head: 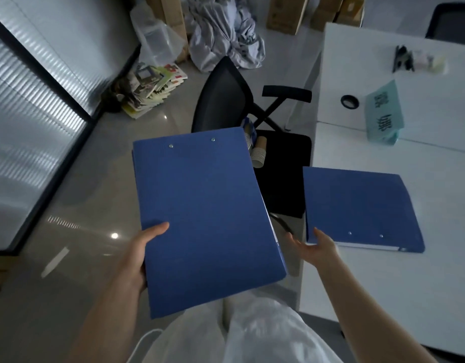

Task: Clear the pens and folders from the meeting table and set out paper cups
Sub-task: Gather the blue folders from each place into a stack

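Observation:
My left hand (138,254) grips the near left edge of a large blue folder (208,213), held flat in the air over the floor beside the table. A second blue folder (357,205) lies flat on the white meeting table (383,289), close to its left edge. My right hand (314,246) hovers with fingers spread at that folder's near left corner, touching or almost touching it. Brown paper cups (260,153), stacked and lying on their side, rest on the black office chair (281,176) just past the held folder.
A teal tissue pack (384,113), a round cable hole (349,101) and a blurred cluster of small desk items (417,60) sit farther back on the table. On the floor: booklets (153,87), a plastic bag, crumpled cloth, cardboard boxes. A glass partition runs on the left.

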Demonstrator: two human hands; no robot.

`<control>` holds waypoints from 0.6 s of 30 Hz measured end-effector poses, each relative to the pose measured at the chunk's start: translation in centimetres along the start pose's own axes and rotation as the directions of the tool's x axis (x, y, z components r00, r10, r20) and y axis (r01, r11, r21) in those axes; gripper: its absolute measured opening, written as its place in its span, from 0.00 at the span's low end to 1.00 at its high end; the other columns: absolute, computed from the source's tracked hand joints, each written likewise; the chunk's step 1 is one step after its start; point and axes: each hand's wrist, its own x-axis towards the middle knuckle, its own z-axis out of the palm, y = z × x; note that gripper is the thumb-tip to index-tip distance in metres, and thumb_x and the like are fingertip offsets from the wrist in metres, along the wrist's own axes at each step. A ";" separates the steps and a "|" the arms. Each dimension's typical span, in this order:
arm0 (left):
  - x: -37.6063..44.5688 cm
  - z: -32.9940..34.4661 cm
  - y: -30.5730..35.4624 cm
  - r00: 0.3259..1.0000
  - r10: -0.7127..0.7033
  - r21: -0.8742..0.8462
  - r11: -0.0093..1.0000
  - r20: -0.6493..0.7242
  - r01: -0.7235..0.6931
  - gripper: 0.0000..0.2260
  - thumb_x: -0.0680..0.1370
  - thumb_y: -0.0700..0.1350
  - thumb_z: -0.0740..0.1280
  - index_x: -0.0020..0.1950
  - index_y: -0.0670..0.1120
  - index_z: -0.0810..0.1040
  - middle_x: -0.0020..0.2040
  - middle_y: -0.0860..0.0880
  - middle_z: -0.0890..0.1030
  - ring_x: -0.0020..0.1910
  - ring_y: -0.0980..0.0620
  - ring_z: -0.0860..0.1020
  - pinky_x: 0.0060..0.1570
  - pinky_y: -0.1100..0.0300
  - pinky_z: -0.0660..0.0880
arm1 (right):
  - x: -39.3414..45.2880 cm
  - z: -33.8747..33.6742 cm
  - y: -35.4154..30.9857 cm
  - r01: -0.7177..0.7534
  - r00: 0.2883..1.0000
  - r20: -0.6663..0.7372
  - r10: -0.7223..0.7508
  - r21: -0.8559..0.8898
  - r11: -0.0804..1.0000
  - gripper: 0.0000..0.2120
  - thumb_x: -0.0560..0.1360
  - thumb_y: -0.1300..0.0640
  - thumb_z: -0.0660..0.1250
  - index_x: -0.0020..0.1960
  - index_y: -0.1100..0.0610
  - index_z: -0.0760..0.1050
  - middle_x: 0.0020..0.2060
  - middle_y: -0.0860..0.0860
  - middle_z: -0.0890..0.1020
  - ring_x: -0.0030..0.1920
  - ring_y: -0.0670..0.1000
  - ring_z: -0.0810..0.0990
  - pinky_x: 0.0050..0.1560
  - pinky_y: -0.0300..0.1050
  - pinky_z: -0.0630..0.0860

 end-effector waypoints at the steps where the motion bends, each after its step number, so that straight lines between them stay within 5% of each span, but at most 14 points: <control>1: 0.4 0.1 0.4 1.000 0.000 0.005 1.000 -0.001 0.000 0.09 0.75 0.44 0.67 0.53 0.45 0.81 0.44 0.45 0.87 0.38 0.46 0.85 0.42 0.50 0.75 | -0.1 0.4 0.3 -0.081 0.993 0.088 0.082 -0.010 0.997 0.19 0.79 0.39 0.53 0.59 0.45 0.77 0.64 0.77 0.65 0.62 0.72 0.68 0.73 0.46 0.61; 2: 1.0 0.3 1.0 1.000 -0.005 0.016 1.000 -0.003 0.006 0.09 0.75 0.44 0.67 0.54 0.45 0.81 0.44 0.45 0.87 0.39 0.46 0.85 0.42 0.50 0.76 | 0.1 0.7 0.2 -0.082 0.991 0.099 0.084 -0.026 0.996 0.19 0.80 0.38 0.50 0.54 0.41 0.78 0.64 0.79 0.61 0.63 0.74 0.65 0.74 0.48 0.59; 6: 2.4 0.4 2.7 1.000 0.002 0.040 0.999 -0.006 -0.002 0.09 0.75 0.43 0.67 0.54 0.44 0.81 0.44 0.45 0.87 0.38 0.46 0.85 0.42 0.50 0.76 | 0.1 2.5 -1.1 0.201 0.976 -0.118 -0.184 0.152 0.968 0.24 0.79 0.48 0.61 0.70 0.60 0.69 0.61 0.61 0.76 0.57 0.63 0.75 0.57 0.52 0.76; 12: 4.6 0.3 5.2 1.000 -0.029 0.093 0.995 0.007 0.028 0.13 0.72 0.45 0.68 0.54 0.44 0.82 0.48 0.43 0.86 0.40 0.44 0.85 0.45 0.49 0.76 | 0.5 3.5 -0.1 0.298 0.946 -0.210 -0.248 0.255 0.920 0.26 0.81 0.39 0.52 0.67 0.57 0.71 0.62 0.50 0.79 0.62 0.52 0.78 0.58 0.45 0.77; 18: 6.0 0.1 6.8 0.998 -0.045 0.148 0.988 0.045 0.038 0.19 0.66 0.45 0.73 0.56 0.44 0.82 0.49 0.43 0.86 0.41 0.44 0.85 0.45 0.48 0.77 | 0.0 2.7 0.0 0.410 0.881 -0.324 -0.344 0.161 0.898 0.29 0.79 0.40 0.58 0.69 0.61 0.69 0.63 0.52 0.78 0.62 0.51 0.79 0.58 0.44 0.77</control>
